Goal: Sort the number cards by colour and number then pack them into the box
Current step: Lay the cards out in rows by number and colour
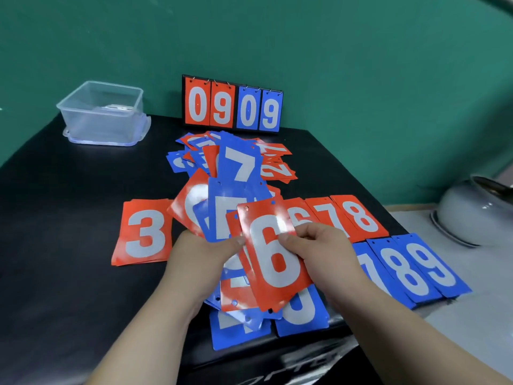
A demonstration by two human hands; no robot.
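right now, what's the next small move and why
Probably lay the red 6 card on the red 6 pile just beyond the right hand: its fingers pinch that card, the left hand holds the fan of cards, and that pile lies beside the red 7 and red 8.

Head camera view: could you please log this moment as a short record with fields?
left hand: grips a fan of red and blue number cards
right hand: pinches the red card numbered 6
sorted red: red 3 pile left; red 6, 7, 8 piles right
sorted blue: blue 7, 8, 9 piles
box: clear plastic box, far left on black table
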